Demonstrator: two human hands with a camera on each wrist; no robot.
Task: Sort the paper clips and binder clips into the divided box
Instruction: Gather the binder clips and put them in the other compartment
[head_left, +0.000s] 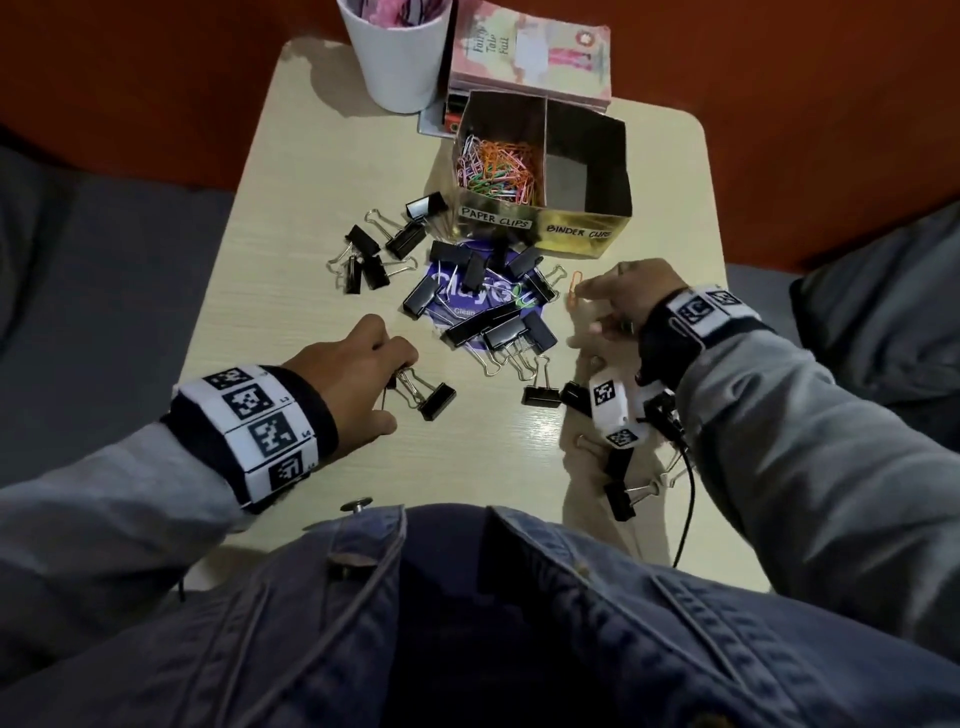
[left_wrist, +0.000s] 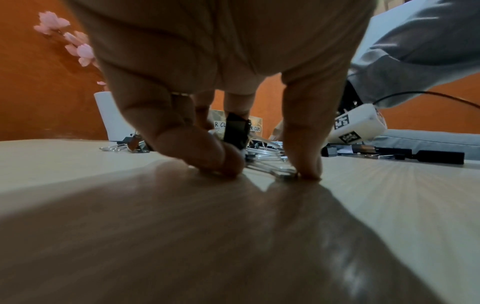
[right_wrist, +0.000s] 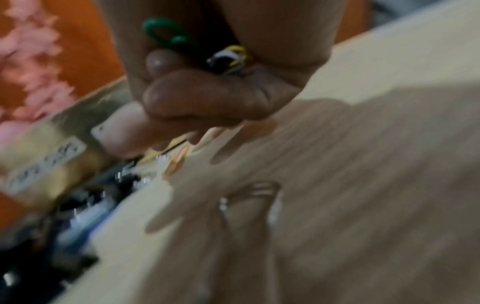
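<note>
Divided box (head_left: 587, 221) stands at the far right of the counter (head_left: 291, 291), gold front wall, two handwritten labels: "PAPER CLIPS" on the left compartment, "BINDER CLIPS" on the right. Left compartment holds a heap of coloured paper clips (head_left: 496, 169). Right compartment shows only its dark floor.

Black binder clips (head_left: 483, 301) lie scattered in front of the box, most piled on a round purple sticker (head_left: 470, 306) with white lettering. A smaller group lies to the left of the pile (head_left: 371, 254). Two more sit near the right wrist (head_left: 543, 395), others at the near right edge (head_left: 618, 499).

Left hand (head_left: 358, 364) is down on the counter; thumb and fingers curl round the wire handles of one binder clip (head_left: 428, 397), whose black body points away toward the right. Left wrist view: fingertips (left_wrist: 306, 164) press to the surface with the silver wires between them.

Right hand (head_left: 623, 301) is raised just beside the box front. Its fingertips touch an orange paper clip (head_left: 573, 287) lying on the counter. Right wrist view, blurred: curled fingers (right_wrist: 202, 96) keep several clips in the palm, one a green paper clip (right_wrist: 168, 35), plus yellow and white ones, hard to make out.

Behind the box: a white cup (head_left: 397, 57) with pink flowers, and a stack of books (head_left: 530, 57) with a pink cover on top. Both wrists wear bands with black and white markers.
</note>
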